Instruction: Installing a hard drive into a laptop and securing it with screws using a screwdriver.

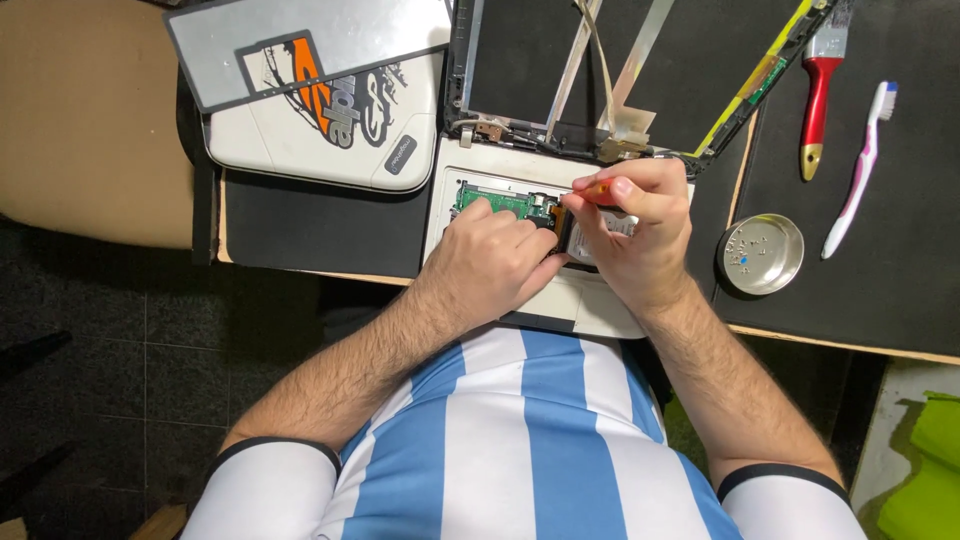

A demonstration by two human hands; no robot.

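A: Fig. 1. The opened laptop base (500,165), pale casing, lies at the near edge of the desk (300,235). Inside it, a green circuit board (495,200) sits at 9 o'clock from a small metal drive (592,240).

B: Handling?

A: Judged fragile: the board is stiff but thin, best taken by its edges (never by its face); the drive is light and probably slick. The screwdriver (598,190) has an orange handle, easy to pinch.

B: The 2 hands?

A: The right hand (640,230) pinches the screwdriver between thumb and fingertips, wrist bent down over the drive. The left hand (490,260) is curled, fingers pressed on the base beside the board; whether it grasps anything cannot be told.

B: Surroundings?

A: A round metal dish (762,253) at 3 o'clock; paintbrush (820,90) and toothbrush (860,165) at 2 o'clock.
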